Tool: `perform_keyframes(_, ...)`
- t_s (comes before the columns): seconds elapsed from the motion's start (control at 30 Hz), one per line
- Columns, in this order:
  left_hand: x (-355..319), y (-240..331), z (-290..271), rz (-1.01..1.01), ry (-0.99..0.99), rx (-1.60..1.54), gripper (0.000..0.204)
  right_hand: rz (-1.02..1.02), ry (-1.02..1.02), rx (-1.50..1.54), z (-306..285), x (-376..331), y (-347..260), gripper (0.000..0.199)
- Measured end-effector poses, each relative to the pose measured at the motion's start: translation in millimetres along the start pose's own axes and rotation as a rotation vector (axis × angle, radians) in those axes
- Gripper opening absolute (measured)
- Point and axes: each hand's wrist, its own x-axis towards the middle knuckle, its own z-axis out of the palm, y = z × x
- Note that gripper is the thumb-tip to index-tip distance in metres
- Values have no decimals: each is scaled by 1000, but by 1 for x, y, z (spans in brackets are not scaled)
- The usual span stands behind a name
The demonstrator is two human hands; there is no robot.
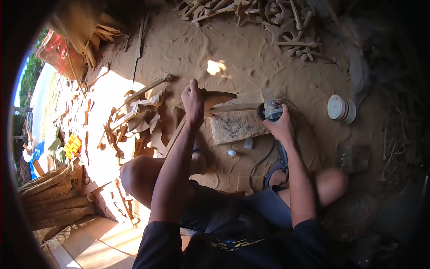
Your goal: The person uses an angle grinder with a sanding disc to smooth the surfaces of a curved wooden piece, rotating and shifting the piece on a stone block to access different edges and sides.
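Observation:
My left hand [193, 105] is closed around a carved wooden piece. From the fist a curved, darker arm of wood [220, 94] points right, and a paler curved slat [235, 107] runs below it toward my right hand; I cannot tell how the two join. My right hand [281, 125] grips an angle grinder [272, 109], its head at the slat's right end. A worn, pale block [239, 126] lies beneath the slat. Near the block's front edge are a small white round thing [231, 153] and a pale flat piece [248, 143].
Carved wooden parts [134, 116] are heaped at left, and another pile [291, 27] lies at the far side. A white tub [338, 107] stands at right. The grinder's cord [262, 161] trails over sandy ground near my legs. A round fan-like grille [354, 215] is at lower right.

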Motion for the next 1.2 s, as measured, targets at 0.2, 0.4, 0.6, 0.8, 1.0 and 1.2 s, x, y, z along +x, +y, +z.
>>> perform_keyframes(0.2,-13,9,-2,184,24,389,56,50,179,-7,-45,-22,-11,108)
perform_keyframes(0.4,-19,3,24,26,168,197,24,15,360,-14,-106,-57,-40,96)
perform_keyframes(0.6,-7,49,11,84,-421,-695,16,-65,584,91,-152,-97,-50,90)
perform_keyframes(0.8,-9,69,3,-146,-888,-981,27,-124,721,173,-183,-113,-37,87)
perform_keyframes(1.0,-17,-49,-12,-554,-501,-712,36,-148,738,243,-191,-122,-31,87)
perform_keyframes(1.2,-68,-116,-31,137,-267,1697,60,-182,712,297,-193,-127,-35,86)
